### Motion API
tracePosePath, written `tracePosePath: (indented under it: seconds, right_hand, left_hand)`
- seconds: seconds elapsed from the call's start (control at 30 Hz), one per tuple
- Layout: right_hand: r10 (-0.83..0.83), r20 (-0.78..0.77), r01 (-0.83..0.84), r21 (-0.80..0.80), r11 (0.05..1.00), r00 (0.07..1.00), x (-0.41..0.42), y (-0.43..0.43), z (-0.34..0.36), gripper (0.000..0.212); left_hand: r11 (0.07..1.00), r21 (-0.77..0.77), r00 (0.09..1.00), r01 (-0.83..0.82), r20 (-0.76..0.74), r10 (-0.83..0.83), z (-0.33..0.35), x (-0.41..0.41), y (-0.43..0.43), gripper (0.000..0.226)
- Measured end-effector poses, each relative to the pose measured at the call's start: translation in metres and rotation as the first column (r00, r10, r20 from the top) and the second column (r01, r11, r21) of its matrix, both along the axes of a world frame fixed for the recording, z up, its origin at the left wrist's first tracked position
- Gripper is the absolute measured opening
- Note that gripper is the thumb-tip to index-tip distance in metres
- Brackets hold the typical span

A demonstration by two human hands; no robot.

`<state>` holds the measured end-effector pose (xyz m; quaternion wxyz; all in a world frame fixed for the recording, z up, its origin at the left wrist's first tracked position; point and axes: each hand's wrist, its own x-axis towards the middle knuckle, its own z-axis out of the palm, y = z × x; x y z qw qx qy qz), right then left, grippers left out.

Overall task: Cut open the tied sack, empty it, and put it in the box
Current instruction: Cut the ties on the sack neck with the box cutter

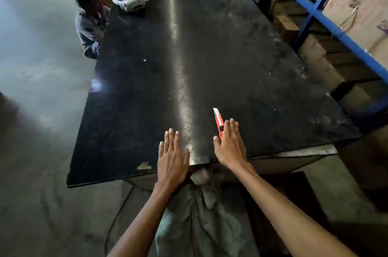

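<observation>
The dark worktop point(210, 57) is nearly bare. The tied sack point(197, 221) stands on the floor against its near edge, uncut. Both hands lie flat and open there, left hand point(172, 156) empty, right hand point(231, 145) over a red knife point(218, 123). Its exposed blade could nick fingers on pickup.

black table point(210, 57) | grey concrete floor point(37, 109) | blue shelving point(327, 19)

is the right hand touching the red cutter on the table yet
Cannot tell. In the head view the right hand lies flat with open fingers overlapping the red cutter's handle end, but the hand hides any contact or gap.
</observation>
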<state>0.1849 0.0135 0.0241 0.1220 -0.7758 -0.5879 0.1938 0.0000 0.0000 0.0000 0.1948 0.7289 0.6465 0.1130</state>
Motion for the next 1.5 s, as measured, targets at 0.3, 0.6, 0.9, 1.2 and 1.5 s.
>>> tracePosePath:
  seconds: [0.3,0.6,0.9,1.2,1.5]
  right_hand:
    - [-0.158,0.167,0.144,0.096,0.985,0.973,0.016,0.071,-0.121,0.069]
    - [-0.214,-0.074,0.225,0.209,0.952,0.974,0.017,0.058,-0.131,0.048]
    - [-0.153,-0.391,0.302,0.356,0.884,0.908,-0.021,-0.114,-0.08,0.032]
    - [-0.186,-0.406,0.269,0.157,0.95,0.895,-0.022,-0.24,-0.123,0.035]
    - [-0.145,-0.501,0.29,0.224,0.931,0.853,0.004,-0.282,-0.196,0.031]
  left_hand:
    - [0.993,0.11,0.974,0.04,-0.225,-0.014,-0.113,0.0,0.049,0.073]
    - [0.992,0.117,0.973,0.04,-0.229,-0.012,-0.122,0.003,0.052,0.073]
    - [0.993,0.099,0.98,0.059,-0.195,-0.039,-0.116,0.001,0.045,0.07]
    - [0.988,0.149,0.997,-0.042,0.077,0.03,-0.161,0.01,-0.123,0.067]
    - [0.941,-0.181,0.858,-0.286,0.39,0.335,-0.267,0.032,-0.171,0.075]
